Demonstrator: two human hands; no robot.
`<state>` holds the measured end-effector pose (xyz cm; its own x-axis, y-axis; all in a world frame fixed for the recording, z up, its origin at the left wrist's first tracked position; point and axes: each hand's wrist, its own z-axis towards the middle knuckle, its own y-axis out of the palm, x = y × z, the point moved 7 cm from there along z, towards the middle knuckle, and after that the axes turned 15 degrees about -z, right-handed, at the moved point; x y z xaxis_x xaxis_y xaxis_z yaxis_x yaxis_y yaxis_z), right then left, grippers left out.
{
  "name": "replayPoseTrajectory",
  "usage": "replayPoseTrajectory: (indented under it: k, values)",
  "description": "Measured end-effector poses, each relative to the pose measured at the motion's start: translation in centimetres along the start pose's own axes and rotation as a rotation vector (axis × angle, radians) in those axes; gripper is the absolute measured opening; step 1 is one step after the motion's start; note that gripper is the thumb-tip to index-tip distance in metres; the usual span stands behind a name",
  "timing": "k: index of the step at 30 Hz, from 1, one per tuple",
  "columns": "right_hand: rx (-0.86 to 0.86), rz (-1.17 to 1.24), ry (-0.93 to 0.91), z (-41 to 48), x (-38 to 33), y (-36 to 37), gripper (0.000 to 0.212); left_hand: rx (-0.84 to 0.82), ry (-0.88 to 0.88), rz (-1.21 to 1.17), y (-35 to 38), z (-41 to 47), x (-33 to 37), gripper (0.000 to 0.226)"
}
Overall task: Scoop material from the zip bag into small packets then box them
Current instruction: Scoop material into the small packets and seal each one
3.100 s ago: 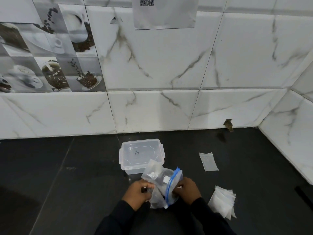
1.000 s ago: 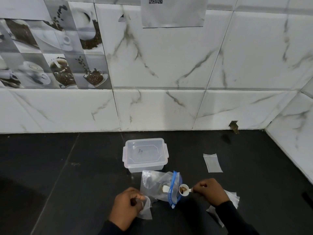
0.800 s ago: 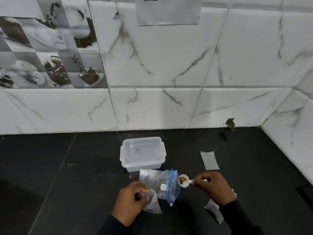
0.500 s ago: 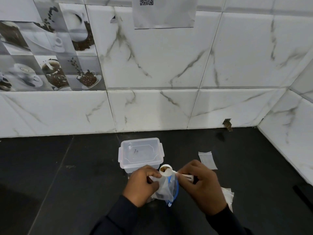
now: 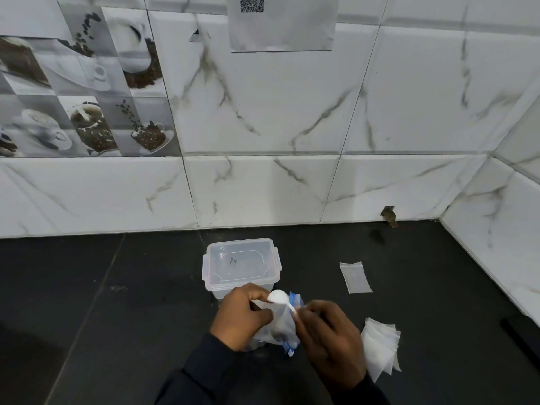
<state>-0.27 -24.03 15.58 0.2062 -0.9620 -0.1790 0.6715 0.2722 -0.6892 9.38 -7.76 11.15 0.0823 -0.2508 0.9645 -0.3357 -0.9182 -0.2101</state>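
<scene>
My left hand [image 5: 241, 315] pinches a small clear packet [image 5: 280, 323] upright by its mouth. My right hand [image 5: 327, 340] holds a white plastic scoop [image 5: 279, 296] by its handle, the bowl tipped over at the packet's mouth. A little dark material lies at the packet's bottom. Behind the packet the zip bag with the blue seal [image 5: 293, 301] lies on the black counter, mostly hidden. A clear plastic box with its lid on [image 5: 241, 264] stands just beyond my hands.
A stack of empty small packets [image 5: 381, 347] lies to the right of my right hand. One single packet [image 5: 355, 277] lies flat further back right. White tiled walls close the counter at the back and right.
The scoop came out of the zip bag loaded, moved left to the packet that my left hand lifted, and has now turned over at its mouth.
</scene>
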Motion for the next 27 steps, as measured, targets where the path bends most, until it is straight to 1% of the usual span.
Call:
replayPoseTrajectory:
  k: [3, 4, 6, 8, 10, 12, 16, 18, 19, 20, 21, 22, 24, 25, 26, 27]
  values:
    - [-0.061, 0.181, 0.377, 0.4, 3.6, -0.4, 0.004, 0.064, 0.002, -0.050, -1.1, -0.6, -0.9, 0.024]
    - [-0.122, 0.203, 0.513, 0.3, 5.3, 0.0, 0.002, 0.089, -0.003, -0.079, -1.7, -0.8, -1.4, 0.025]
    - [-0.379, 0.207, 0.708, -0.8, 8.4, 1.8, 0.010, 0.128, -0.022, -0.140, -2.9, -1.4, -2.5, 0.027]
    - [-0.638, 0.207, 0.795, -2.7, 10.2, 4.2, 0.013, 0.155, -0.053, -0.168, -3.5, -2.0, -3.4, 0.029]
    - [-0.830, 0.212, 0.830, -5.0, 10.3, 6.8, 0.017, 0.176, -0.075, -0.168, -3.7, -2.6, -4.2, 0.031]
    - [-0.962, 0.182, 0.796, -6.7, 9.9, 9.6, 0.022, 0.175, -0.077, -0.165, -3.4, -3.0, -4.4, 0.031]
    - [-1.086, 0.078, 0.662, -6.1, 8.3, 14.5, 0.031, 0.157, -0.055, -0.183, -2.9, -3.0, -3.4, 0.029]
    - [-1.160, 0.063, 0.613, -5.7, 7.6, 15.7, 0.029, 0.151, -0.057, -0.205, -2.6, -3.0, -3.0, 0.026]
    - [-1.164, 0.061, 0.617, -5.6, 7.5, 15.7, 0.029, 0.149, -0.056, -0.219, -2.6, -3.1, -2.8, 0.025]
    - [-1.130, 0.058, 0.629, -5.5, 7.9, 15.3, 0.030, 0.147, -0.046, -0.230, -2.6, -3.2, -2.8, 0.024]
    - [-1.047, 0.046, 0.658, -5.3, 8.4, 14.2, 0.028, 0.147, -0.039, -0.245, -2.7, -3.4, -2.6, 0.022]
    - [-0.910, 0.035, 0.684, -4.8, 8.7, 12.6, 0.023, 0.154, -0.032, -0.264, -2.8, -3.5, -2.5, 0.021]
    - [-0.528, 0.156, 0.703, -2.9, 8.2, 8.2, 0.010, 0.166, -0.025, -0.293, -3.2, -3.6, -2.4, 0.019]
    - [-0.400, 0.268, 0.648, -1.8, 7.0, 6.4, 0.007, 0.171, -0.025, -0.297, -3.2, -3.5, -2.4, 0.019]
    - [-0.355, 0.387, 0.531, -0.6, 5.2, 5.1, 0.009, 0.168, -0.023, -0.295, -3.2, -3.2, -2.4, 0.018]
    - [-0.387, 0.447, 0.382, 0.1, 3.2, 4.2, 0.014, 0.153, -0.021, -0.287, -2.9, -3.0, -2.3, 0.017]
